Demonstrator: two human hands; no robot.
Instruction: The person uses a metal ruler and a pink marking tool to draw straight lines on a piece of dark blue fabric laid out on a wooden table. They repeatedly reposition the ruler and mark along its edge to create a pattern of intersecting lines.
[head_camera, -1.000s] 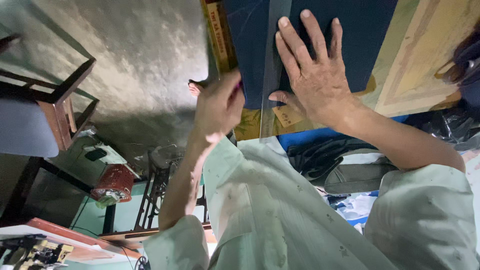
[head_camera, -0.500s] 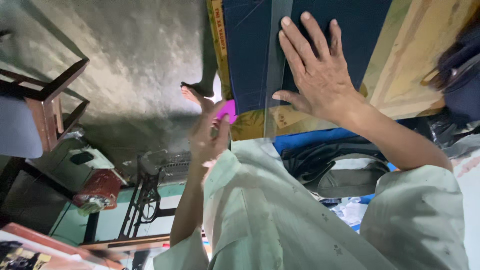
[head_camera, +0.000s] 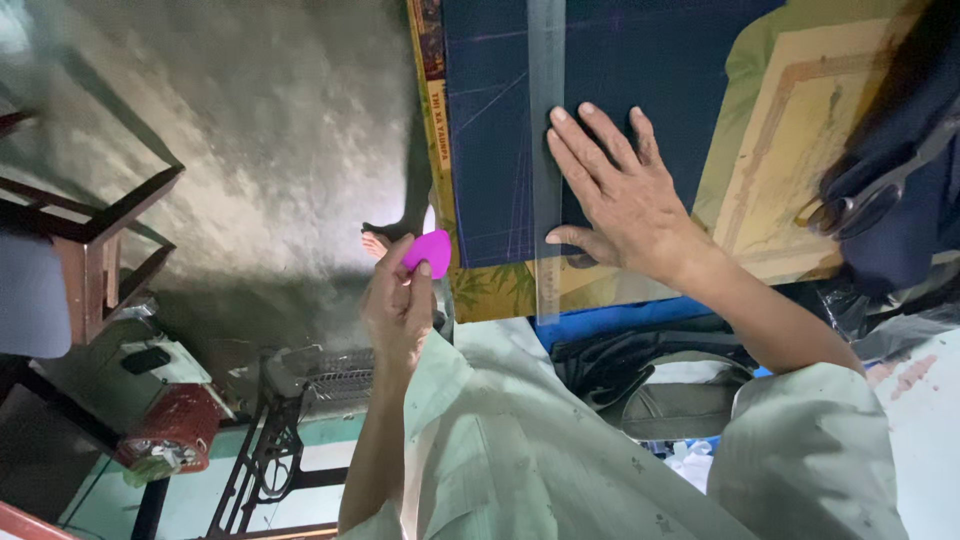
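Worktable (head_camera: 770, 150) carries our navy cloth (head_camera: 640, 60) | right hand (head_camera: 625, 195) spread flat, pressing ruler (head_camera: 546, 130); left hand (head_camera: 398, 305) pinching pink chalk (head_camera: 428, 252) (lifted, off-table) | marking step; next calls for chalk along ruler edge

Your right hand (head_camera: 620, 195) lies flat, fingers spread, on the clear ruler (head_camera: 546, 150) and the dark blue cloth (head_camera: 640, 70) — the ruler runs lengthwise down the cloth, over faint chalk lines. Your left hand (head_camera: 398, 305) is off the table edge, pinching a pink piece of tailor's chalk (head_camera: 428, 252) between thumb and fingers. The cloth rests on a yellowish patterned table cover (head_camera: 770, 170). At the right edge, scissors (head_camera: 865, 200) lie on more dark fabric — well apart from both hands.
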